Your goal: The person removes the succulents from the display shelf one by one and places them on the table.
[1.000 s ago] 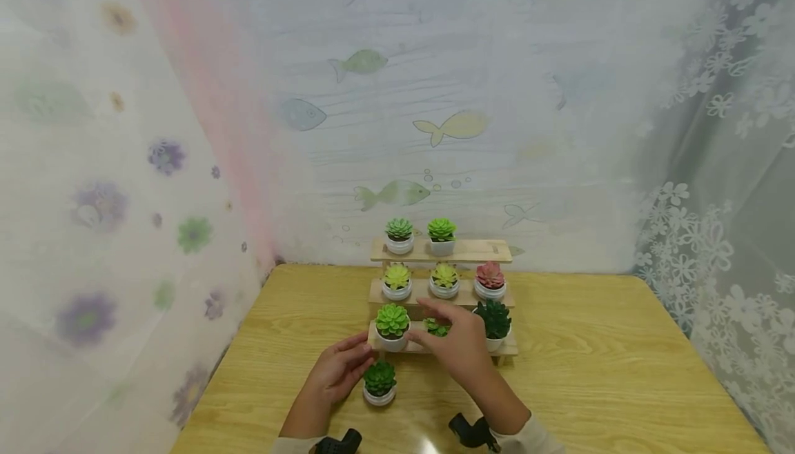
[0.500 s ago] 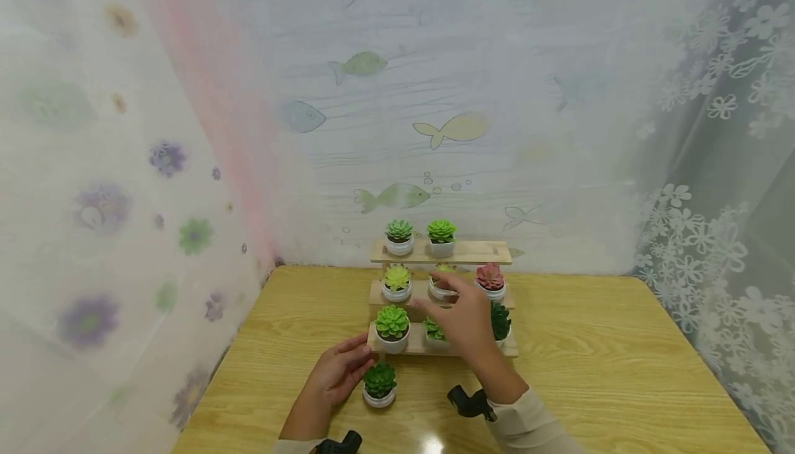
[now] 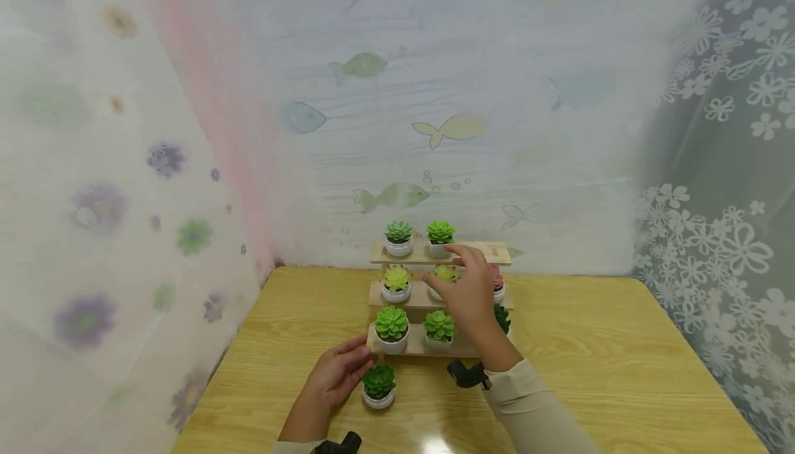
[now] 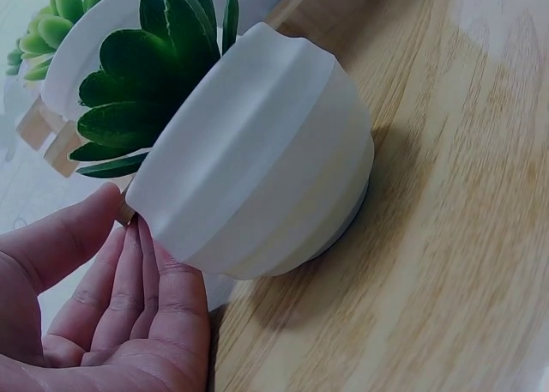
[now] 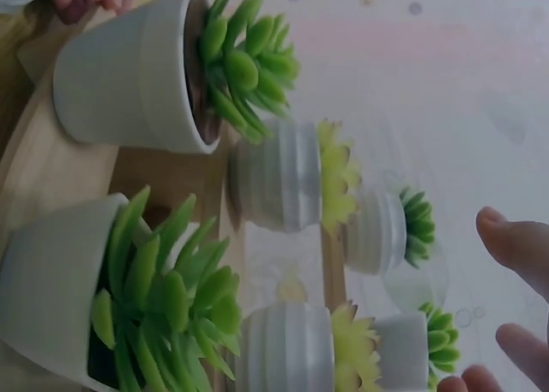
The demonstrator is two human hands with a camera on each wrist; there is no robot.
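At the bottom step's left end my left hand pinches the wooden plant stand between thumb and fingers. A dark green succulent in a ribbed white pot stands on the table right beside that hand. My right hand is raised over the middle step, thumb and fingers apart with nothing between them. Its fingertips overlap the square-potted bright green succulent on the top step. Below its thumb is a yellow succulent. The hand partly hides the red succulent and the dark one.
More potted succulents stand on the steps: a pale green one on top, a yellow one in the middle, and two green ones, left and centre, at the bottom. Patterned curtains close off the table behind.
My right hand has risen from the bottom step's centre plant, past the middle step, toward the top step, its fingers still apart. My left hand has stayed at the stand's end.
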